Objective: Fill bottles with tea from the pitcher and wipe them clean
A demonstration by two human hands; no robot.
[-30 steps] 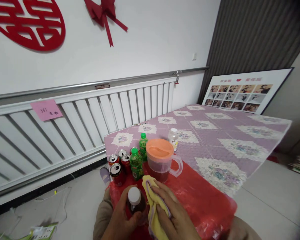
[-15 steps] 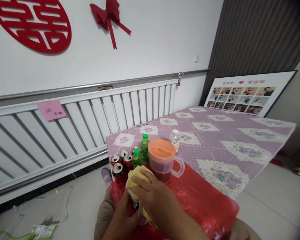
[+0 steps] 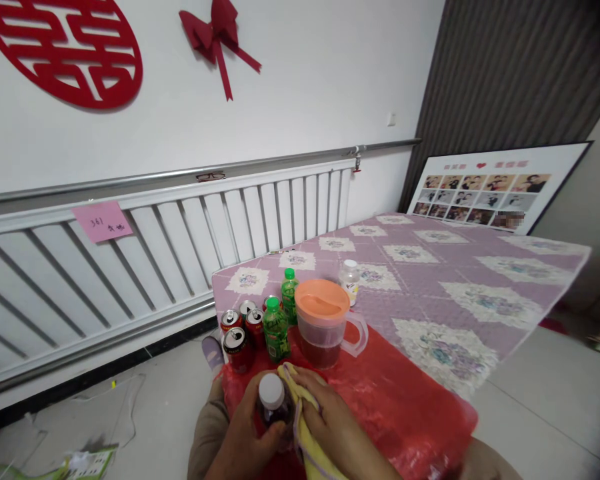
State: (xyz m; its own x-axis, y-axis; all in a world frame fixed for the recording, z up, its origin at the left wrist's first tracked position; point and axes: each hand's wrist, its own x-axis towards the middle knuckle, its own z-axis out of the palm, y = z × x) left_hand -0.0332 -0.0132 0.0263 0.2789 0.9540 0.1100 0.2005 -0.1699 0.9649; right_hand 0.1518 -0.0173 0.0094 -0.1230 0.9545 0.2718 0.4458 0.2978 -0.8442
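Observation:
My left hand [image 3: 245, 443] is wrapped round a dark bottle with a white cap [image 3: 272, 400], held upright over the red plastic sheet [image 3: 395, 407]. My right hand [image 3: 330, 427] presses a yellow cloth [image 3: 303, 417] against the bottle's right side, its fingers closed on the cloth. Just beyond stand a clear jug with an orange lid [image 3: 325, 320], two green bottles [image 3: 276, 330] and several red cans [image 3: 237, 347].
The table carries a purple patterned cloth [image 3: 430, 267], with a small white-capped bottle [image 3: 350, 280] behind the jug. A white radiator [image 3: 155, 247] runs along the wall. A framed photo board [image 3: 490, 187] leans at the far right. Papers [image 3: 85, 460] lie on the floor at left.
My right hand with the cloth has slid from on top of the bottle down to its right side, uncovering the white cap.

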